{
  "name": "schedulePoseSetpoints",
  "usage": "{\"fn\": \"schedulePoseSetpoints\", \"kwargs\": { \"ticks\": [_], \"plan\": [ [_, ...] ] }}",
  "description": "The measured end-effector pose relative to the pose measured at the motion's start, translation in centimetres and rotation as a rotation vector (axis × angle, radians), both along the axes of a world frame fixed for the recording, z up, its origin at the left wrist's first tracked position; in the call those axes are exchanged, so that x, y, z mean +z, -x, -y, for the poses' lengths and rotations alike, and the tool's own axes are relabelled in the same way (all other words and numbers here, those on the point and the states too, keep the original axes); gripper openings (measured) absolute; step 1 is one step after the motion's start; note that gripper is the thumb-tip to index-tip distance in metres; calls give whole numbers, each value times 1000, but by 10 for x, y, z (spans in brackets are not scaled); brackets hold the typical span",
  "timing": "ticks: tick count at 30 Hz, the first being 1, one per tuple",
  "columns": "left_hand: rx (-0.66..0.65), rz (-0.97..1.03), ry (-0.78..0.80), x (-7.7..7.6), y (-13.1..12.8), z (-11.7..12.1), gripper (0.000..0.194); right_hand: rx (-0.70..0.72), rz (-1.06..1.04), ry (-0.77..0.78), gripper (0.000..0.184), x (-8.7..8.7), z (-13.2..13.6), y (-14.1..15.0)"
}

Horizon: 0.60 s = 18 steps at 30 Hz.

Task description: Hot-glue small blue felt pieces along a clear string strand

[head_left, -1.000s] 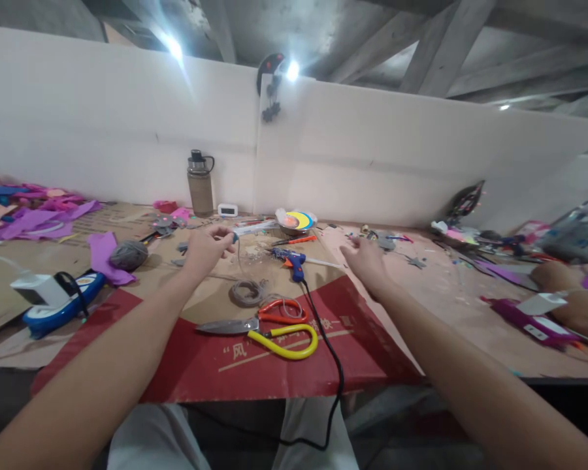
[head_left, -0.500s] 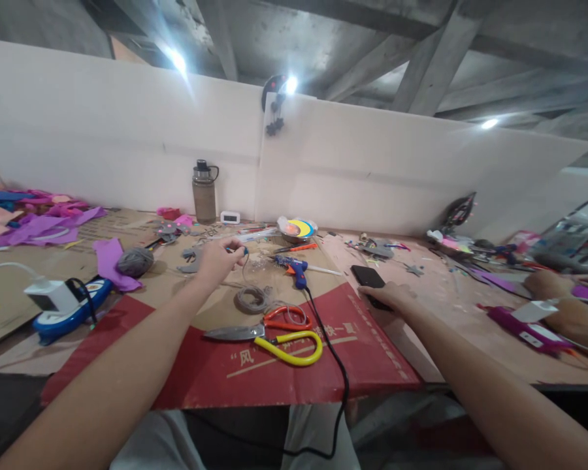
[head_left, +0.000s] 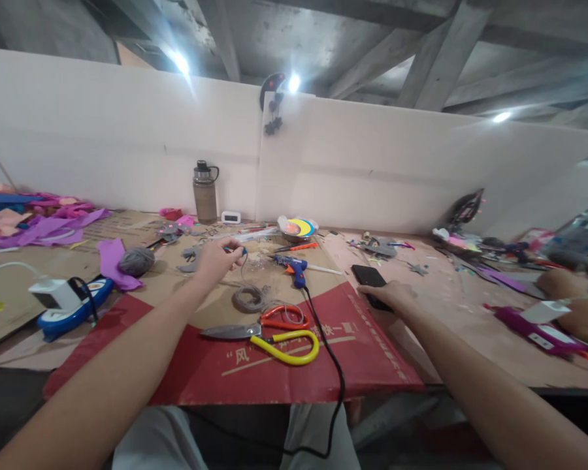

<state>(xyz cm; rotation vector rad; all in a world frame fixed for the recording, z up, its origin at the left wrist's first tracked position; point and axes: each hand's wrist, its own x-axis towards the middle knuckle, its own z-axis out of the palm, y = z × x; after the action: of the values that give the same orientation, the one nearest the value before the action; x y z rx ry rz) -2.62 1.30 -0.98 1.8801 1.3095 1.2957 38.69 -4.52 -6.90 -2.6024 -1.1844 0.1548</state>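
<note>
Currently, a red sheet (head_left: 186, 369) lies nearer the body than both sets of fingers. Scissors (head_left: 247, 331) rest on it, nearer than the left fingertips. Phone (head_left: 367, 275): touched by the right hand's (head_left: 396, 297) fingertips; cannot tell whether they clamp it. Glue gun (head_left: 298, 269): between the hands; an arm catching its cable (head_left: 337, 359) could drag it. Cord coil (head_left: 249, 308): just nearer than the left fingers, strand over a scissor handle; pulling could snag there. Small dark piece (head_left: 245, 251): left hand (head_left: 218, 261) pinches it, fingertips together; slack grip could drop it.
</note>
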Motion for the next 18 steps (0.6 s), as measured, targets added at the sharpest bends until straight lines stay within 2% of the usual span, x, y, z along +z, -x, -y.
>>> {"fn": "schedulePoseSetpoints", "kwargs": {
  "ticks": [3, 5, 8, 11, 14, 18],
  "plan": [
    [5, 15, 22, 1, 0, 1, 16, 66, -110, 117, 84, 11, 6, -5],
    [-1, 21, 33, 2, -1, 1, 16, 132, -275, 79, 71, 18, 12, -13],
    [1, 25, 32, 2, -1, 0, 17, 226, -570, -12, 42, 24, 24, -26],
    [20, -38, 22, 3, -1, 0, 17, 326, -753, -55, 30, 27, 34, -37],
    [43, -67, 19, 4, 0, -1, 20, 391, -803, -48, 35, 25, 37, -43],
    [57, -71, 32, 5, 0, -2, 21, 356, -719, -52, 34, 19, 29, -48]
  ]
}}
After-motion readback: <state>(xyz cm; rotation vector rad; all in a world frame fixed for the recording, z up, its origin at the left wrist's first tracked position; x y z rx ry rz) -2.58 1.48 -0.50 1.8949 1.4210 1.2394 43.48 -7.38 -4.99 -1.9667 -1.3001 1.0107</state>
